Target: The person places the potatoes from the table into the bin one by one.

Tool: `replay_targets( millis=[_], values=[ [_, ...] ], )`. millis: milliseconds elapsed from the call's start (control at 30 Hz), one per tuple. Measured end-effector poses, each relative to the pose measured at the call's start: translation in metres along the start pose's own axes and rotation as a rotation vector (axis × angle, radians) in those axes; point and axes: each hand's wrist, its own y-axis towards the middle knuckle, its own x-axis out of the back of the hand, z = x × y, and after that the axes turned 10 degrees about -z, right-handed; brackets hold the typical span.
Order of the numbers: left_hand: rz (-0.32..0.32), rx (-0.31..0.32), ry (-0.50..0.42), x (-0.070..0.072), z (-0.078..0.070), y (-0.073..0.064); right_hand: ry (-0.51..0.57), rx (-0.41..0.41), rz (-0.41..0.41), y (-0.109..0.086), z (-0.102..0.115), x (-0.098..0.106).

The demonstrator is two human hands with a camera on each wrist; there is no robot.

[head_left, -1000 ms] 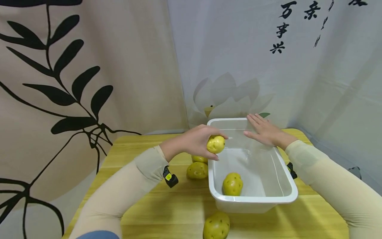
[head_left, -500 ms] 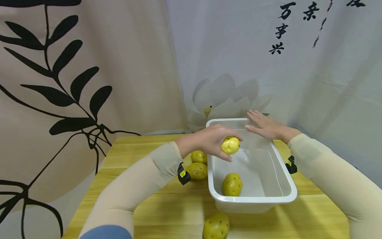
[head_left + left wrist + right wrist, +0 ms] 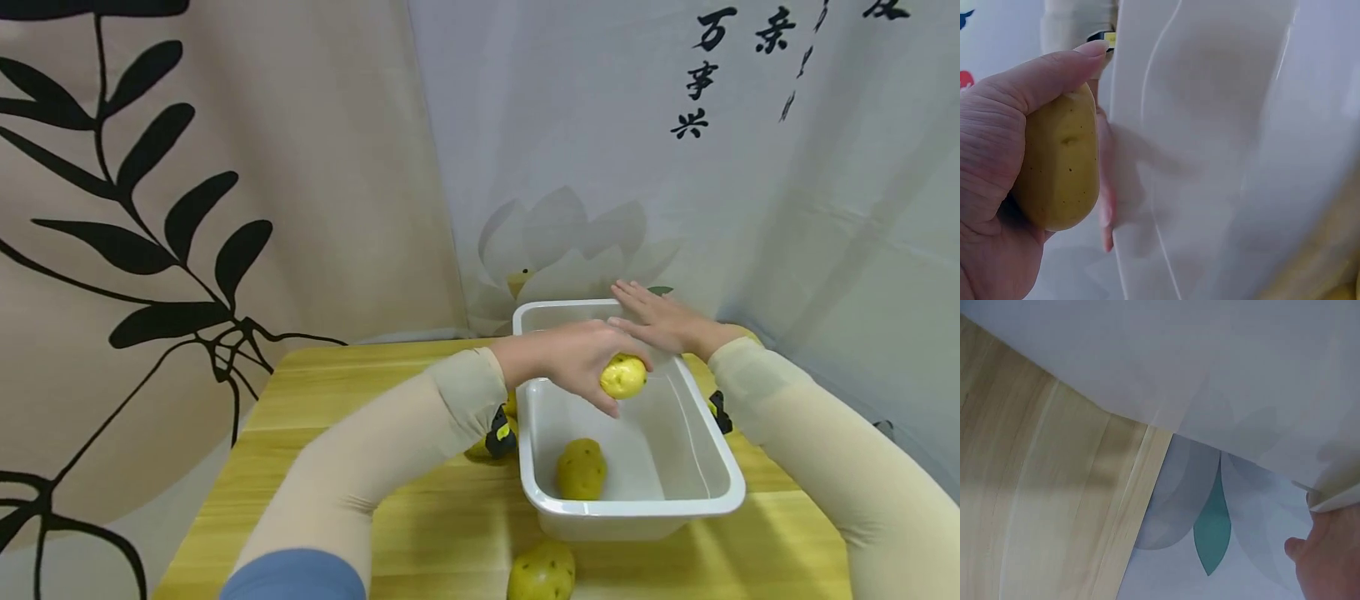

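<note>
Head view: moving a potato (image 3: pixel 624 378) rightward over the inside of the white tub (image 3: pixel 637 507) with the left grip (image 3: pixel 583 357).
Curling thumb and fingers of the left grip round this potato, just beside the right grip (image 3: pixel 660 322); compared with one second earlier, shifting from the tub's left rim to above its interior, and so seemingly advancing the transfer without yet releasing. Keeping the right grip's fingers straight, as before, at the far right corner of the rim. Leaving a second potato (image 3: pixel 582 470) lying inside the tub and a third potato (image 3: pixel 542 572) standing in front on the table (image 3: pixel 427 533), both apparently undisturbed. Now partly hiding the potatoes left of the tub (image 3: pixel 477 451) behind the left wrist.
</note>
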Motion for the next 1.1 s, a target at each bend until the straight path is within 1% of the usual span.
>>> replay_targets(
  millis=[167, 233, 367, 467, 533, 600, 733, 767, 833, 933, 1000, 1100],
  values=[
    [0.052, -0.019, -0.054, -0.011, 0.000, 0.020, 0.010, 0.007, -0.007, -0.001, 0.000, 0.000],
    [0.072, -0.026, -0.053, -0.015, -0.001, 0.027, 0.020, 0.000, -0.006, -0.001, 0.000, 0.001],
    [0.121, -0.031, -0.017, -0.022, -0.005, 0.041, 0.027, 0.003, -0.007, -0.001, -0.001, 0.002],
    [0.168, -0.019, -0.015, -0.029, -0.007, 0.048, 0.024, 0.013, -0.011, -0.001, -0.001, 0.000],
    [0.190, -0.010, -0.024, -0.038, -0.008, 0.050, 0.021, 0.021, -0.018, 0.000, -0.001, -0.001],
    [0.197, -0.005, -0.042, -0.049, -0.008, 0.051, 0.010, 0.023, -0.024, 0.000, -0.002, -0.004],
    [0.220, 0.005, -0.065, -0.072, -0.008, 0.050, 0.015, 0.021, -0.033, -0.001, -0.002, -0.006],
    [0.227, 0.002, -0.066, -0.077, -0.008, 0.050, 0.015, 0.017, -0.029, -0.002, -0.002, -0.006],
    [0.246, 0.018, -0.069, -0.084, -0.007, 0.049, 0.027, 0.011, -0.028, -0.002, -0.002, -0.007],
    [0.249, 0.020, -0.062, -0.089, -0.006, 0.049, 0.038, 0.007, -0.027, -0.003, -0.002, -0.006],
    [0.251, 0.021, -0.062, -0.089, -0.006, 0.049, 0.037, 0.002, -0.032, -0.002, -0.003, -0.006],
    [0.271, 0.019, -0.056, -0.088, -0.007, 0.049, 0.030, -0.011, -0.032, -0.003, -0.005, -0.006]
  ],
)
